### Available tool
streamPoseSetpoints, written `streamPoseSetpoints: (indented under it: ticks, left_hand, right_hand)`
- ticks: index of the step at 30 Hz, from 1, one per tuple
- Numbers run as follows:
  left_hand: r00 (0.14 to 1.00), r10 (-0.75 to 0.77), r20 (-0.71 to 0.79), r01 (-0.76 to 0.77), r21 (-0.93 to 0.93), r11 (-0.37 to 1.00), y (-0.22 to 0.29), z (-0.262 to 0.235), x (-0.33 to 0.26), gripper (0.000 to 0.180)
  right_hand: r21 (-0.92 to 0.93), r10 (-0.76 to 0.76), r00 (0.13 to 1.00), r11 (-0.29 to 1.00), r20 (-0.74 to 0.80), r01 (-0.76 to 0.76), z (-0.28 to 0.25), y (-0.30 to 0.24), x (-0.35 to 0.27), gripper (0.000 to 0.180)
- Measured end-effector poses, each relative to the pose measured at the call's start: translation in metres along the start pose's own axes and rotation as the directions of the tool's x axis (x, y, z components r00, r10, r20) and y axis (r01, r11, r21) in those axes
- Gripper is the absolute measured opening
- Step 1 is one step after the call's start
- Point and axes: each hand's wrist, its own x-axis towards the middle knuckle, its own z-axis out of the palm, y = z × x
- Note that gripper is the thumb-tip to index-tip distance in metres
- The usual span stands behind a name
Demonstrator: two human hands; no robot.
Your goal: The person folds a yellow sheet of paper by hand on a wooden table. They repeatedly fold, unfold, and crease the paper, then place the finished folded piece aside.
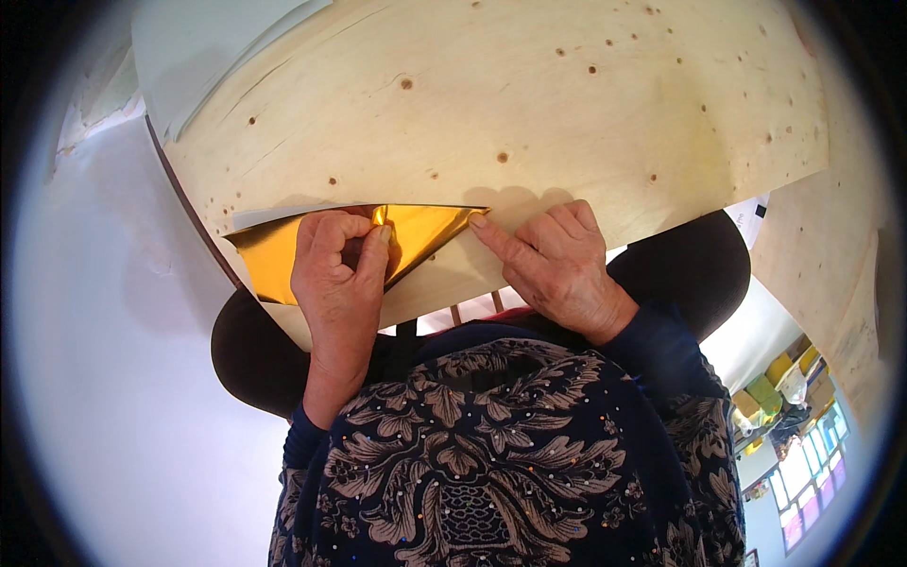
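A sheet of shiny gold foil paper, folded to a long point at its right end, lies along the near edge of the wooden table. My left hand is closed on it, thumb and forefinger pinching a small raised fold near the middle. At the pointed right end, my right hand holds the tip of the paper with its forefinger on it; the other fingers are curled and the thumb is mostly hidden. A strip of pale backing shows along the paper's far edge.
The pale wooden table, dotted with knots, stretches away from me. White sheets lie at its far left corner. My dark-clad knees are under its near edge. Shelves with boxes and a window stand at the lower right.
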Motion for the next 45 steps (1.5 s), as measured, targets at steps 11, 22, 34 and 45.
streamPoseSetpoints:
  ticks: [11,22,34,45]
  left_hand:
    - [1.000,-0.014,-0.008,0.014,0.008,1.000,-0.003,-0.001,-0.002,0.009]
    - [0.998,0.055,-0.031,-0.054,0.032,0.998,-0.005,-0.002,0.000,0.011]
    - [0.999,-0.044,-0.020,0.046,0.174,0.984,-0.006,-0.006,0.004,0.011]
    - [0.998,-0.042,-0.044,0.053,0.280,0.959,-0.005,-0.001,0.005,0.016]
  right_hand:
    - [-0.020,0.012,1.000,1.000,0.021,-0.012,0.000,0.000,0.000,0.055]
    - [-0.057,0.015,1.000,0.998,0.017,-0.014,0.003,-0.002,0.001,0.054]
    - [-0.054,-0.014,1.000,0.998,-0.022,0.013,0.004,-0.001,0.002,0.061]
    - [-0.068,-0.025,0.999,0.997,-0.029,0.023,0.003,0.000,0.001,0.057]
